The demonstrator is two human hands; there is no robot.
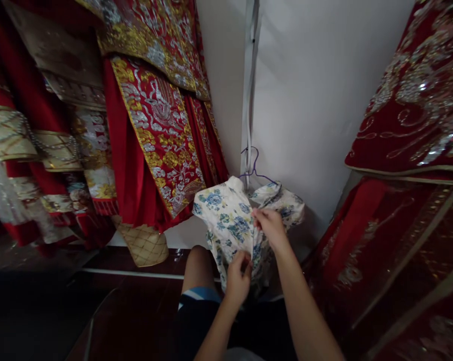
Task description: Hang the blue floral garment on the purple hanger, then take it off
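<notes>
A white short-sleeved shirt with blue flowers (226, 210) hangs on a thin purple hanger (254, 173) in front of me, its collar partly open. My right hand (269, 223) pinches the shirt's front edge at the chest, just below the collar. Lower down, my left hand (239, 276) has its fingers closed at the same front edge. Whether a button lies between the fingers is too small to tell. The shirt's lower part hangs down between my knees, partly hidden by my hands.
Red costumes with gold and silver embroidery (162, 115) hang to the left. More beaded red garments (418, 100) hang close on the right. Behind the shirt, a pale pole (249, 90) runs down a white wall (316, 85). The floor (132, 296) is dark red and shiny.
</notes>
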